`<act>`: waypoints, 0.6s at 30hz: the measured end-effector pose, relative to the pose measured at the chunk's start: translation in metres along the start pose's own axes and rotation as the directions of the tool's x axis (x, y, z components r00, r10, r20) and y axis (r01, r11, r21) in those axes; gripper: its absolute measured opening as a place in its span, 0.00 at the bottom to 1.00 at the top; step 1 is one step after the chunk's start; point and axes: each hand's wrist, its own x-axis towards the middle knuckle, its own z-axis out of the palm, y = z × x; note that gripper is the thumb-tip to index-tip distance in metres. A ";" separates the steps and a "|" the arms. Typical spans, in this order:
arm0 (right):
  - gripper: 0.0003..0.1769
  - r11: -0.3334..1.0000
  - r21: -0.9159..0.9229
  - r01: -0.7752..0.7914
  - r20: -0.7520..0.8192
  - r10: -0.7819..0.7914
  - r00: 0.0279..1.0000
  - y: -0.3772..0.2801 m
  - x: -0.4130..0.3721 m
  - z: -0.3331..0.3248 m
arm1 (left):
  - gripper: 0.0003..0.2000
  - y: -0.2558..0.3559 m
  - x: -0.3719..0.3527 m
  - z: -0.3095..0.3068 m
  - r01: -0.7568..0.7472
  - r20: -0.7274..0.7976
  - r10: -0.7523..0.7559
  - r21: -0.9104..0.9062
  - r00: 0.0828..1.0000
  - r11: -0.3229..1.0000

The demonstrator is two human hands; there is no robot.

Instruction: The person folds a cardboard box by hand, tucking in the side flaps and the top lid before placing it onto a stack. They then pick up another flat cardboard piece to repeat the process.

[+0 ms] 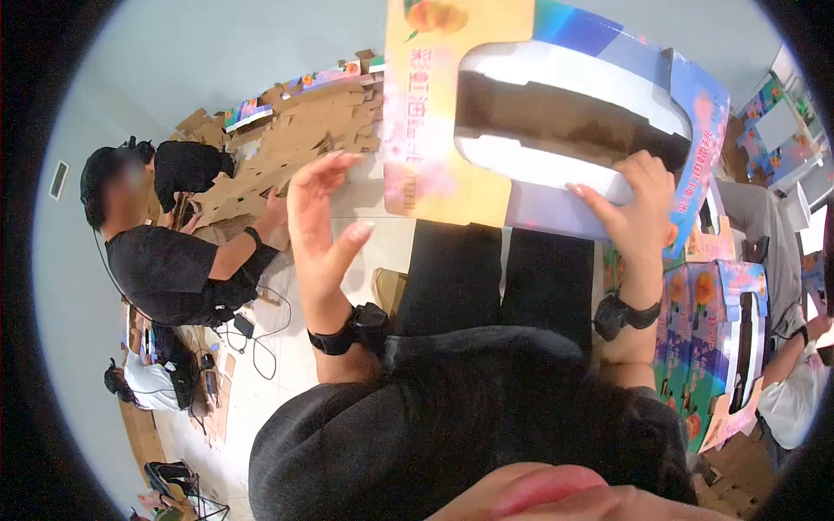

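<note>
A printed cardboard gift box with a peach picture, pink lettering and yellow, purple and blue panels is raised in front of me. Its face has a wide cut-out window, through which white edges and a brown interior show. My right hand grips the lower right edge of this window, thumb and fingers against the white board. Just left of the box, my left hand is held up, fingers apart and holding nothing. Black straps with small devices circle both wrists.
Similar printed boxes stand stacked at my right, beside a seated person's arm. At the left, people in black work by flattened brown cardboard. A cable lies on the floor, with a person in white further back.
</note>
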 end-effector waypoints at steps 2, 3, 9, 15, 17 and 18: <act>0.26 0.997 -0.004 -0.075 0.051 0.075 0.996 -0.001 0.000 -0.009 | 0.37 -0.002 -0.003 -0.010 0.081 0.135 -0.111 0.210 0.985 0.974; 0.26 0.993 0.020 -0.115 0.085 0.113 0.990 0.000 -0.001 -0.012 | 0.38 -0.008 -0.008 -0.011 0.189 0.154 -0.213 0.160 0.965 0.969; 0.28 0.934 0.130 -0.333 0.327 0.277 0.903 0.011 -0.010 -0.017 | 0.46 -0.061 -0.038 -0.011 0.428 0.362 -0.389 -0.031 0.847 0.903; 0.32 0.925 0.120 -0.361 0.449 0.274 0.851 0.025 -0.009 0.002 | 0.50 -0.079 -0.051 0.019 0.509 0.248 -0.474 -0.099 0.845 0.855; 0.34 0.916 0.126 -0.382 0.482 0.280 0.830 0.033 -0.006 0.008 | 0.48 -0.080 -0.052 0.030 0.517 0.265 -0.463 -0.192 0.846 0.834; 0.35 0.911 0.073 -0.407 0.585 0.291 0.757 0.030 0.003 0.003 | 0.42 -0.079 -0.053 0.036 0.467 0.247 -0.420 -0.179 0.873 0.866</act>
